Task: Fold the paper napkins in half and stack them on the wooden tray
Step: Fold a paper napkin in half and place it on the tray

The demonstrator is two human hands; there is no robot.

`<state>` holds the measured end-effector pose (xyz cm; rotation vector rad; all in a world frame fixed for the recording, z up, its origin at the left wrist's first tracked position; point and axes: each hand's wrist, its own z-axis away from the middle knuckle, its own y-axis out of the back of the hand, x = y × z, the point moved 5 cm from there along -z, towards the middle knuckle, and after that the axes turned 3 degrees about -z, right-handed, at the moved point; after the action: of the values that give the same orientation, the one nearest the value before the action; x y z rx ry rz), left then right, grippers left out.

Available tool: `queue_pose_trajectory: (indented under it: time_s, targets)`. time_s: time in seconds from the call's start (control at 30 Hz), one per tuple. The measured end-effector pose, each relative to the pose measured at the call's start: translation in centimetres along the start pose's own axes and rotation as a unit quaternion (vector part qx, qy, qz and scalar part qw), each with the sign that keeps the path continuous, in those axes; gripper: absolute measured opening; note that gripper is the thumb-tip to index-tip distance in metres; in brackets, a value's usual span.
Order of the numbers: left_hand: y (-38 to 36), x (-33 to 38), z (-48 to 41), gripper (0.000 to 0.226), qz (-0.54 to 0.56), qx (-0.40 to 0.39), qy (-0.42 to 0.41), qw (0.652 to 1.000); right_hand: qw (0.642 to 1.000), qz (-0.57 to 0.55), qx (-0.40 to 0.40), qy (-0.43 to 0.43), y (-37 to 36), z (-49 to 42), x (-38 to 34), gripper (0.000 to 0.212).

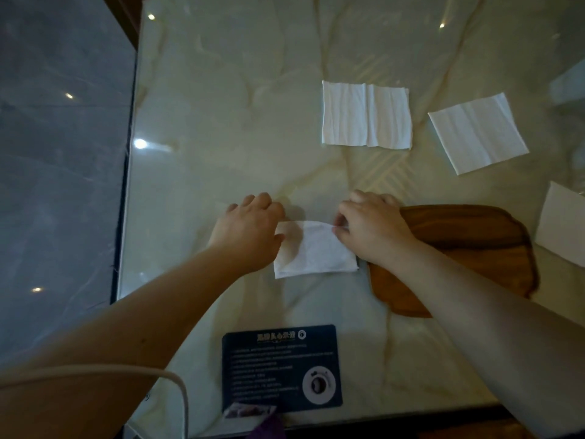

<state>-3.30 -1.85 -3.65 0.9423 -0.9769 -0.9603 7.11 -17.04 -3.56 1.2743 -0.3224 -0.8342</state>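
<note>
A white paper napkin (316, 251) lies on the glossy marble table in front of me, its far edge lifted and curling over. My left hand (250, 231) rests on its left side, fingers curled over the far left corner. My right hand (370, 229) pinches the raised far right corner. The wooden tray (474, 245) sits just right of this napkin, partly under my right forearm, with nothing visible on it. Three more napkins lie flat: one unfolded (367, 115) further back, one (478, 133) to its right, one (563, 226) at the right edge.
A dark blue printed card (281, 365) lies near the table's front edge. A white cable (177, 384) curves at the lower left. The table's left edge (126, 185) drops to a grey tiled floor. A pale object (569, 83) sits at the far right.
</note>
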Motion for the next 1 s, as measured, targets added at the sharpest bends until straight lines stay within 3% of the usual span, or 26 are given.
queue_pose_trajectory:
  time_s: [0.13,0.27,0.37,0.43,0.53,0.63,0.73,0.83,1.0]
  targets:
    - [0.3,-0.1,0.1,0.019,0.036,-0.001,0.014,0.999,0.999,-0.038,0.008,0.014,0.2,0.1,-0.2,0.007]
    - [1.4,-0.7,1.2,0.012,0.188,0.007,0.075,0.979,0.979,-0.205,0.013,0.004,1.6,1.0,-0.3,0.009]
    - [2.2,-0.6,1.8,0.003,0.331,-0.005,0.139,0.933,0.949,-0.313,0.006,-0.025,2.2,1.9,0.5,0.006]
    - [2.4,-0.1,2.0,0.009,0.436,-0.006,0.181,0.881,0.923,-0.382,0.008,-0.038,2.2,2.4,1.3,0.008]
    - [2.4,1.7,2.2,0.015,0.501,0.000,0.209,0.840,0.891,-0.451,0.014,-0.053,2.4,3.6,3.1,0.015]
    - [2.2,4.5,2.0,0.018,0.503,0.010,0.198,0.841,0.875,-0.480,0.025,-0.061,2.7,5.0,5.5,0.023]
    - [1.6,7.9,1.1,0.016,0.501,0.000,0.194,0.843,0.864,-0.495,0.034,-0.083,3.3,6.6,8.7,0.016]
    - [0.8,11.1,-0.1,0.015,0.497,-0.013,0.184,0.848,0.875,-0.472,0.054,-0.098,3.9,7.9,12.0,0.007]
    - [-1.0,15.6,-2.2,0.014,0.496,-0.038,0.178,0.849,0.893,-0.433,0.061,-0.109,3.8,9.5,17.0,0.010]
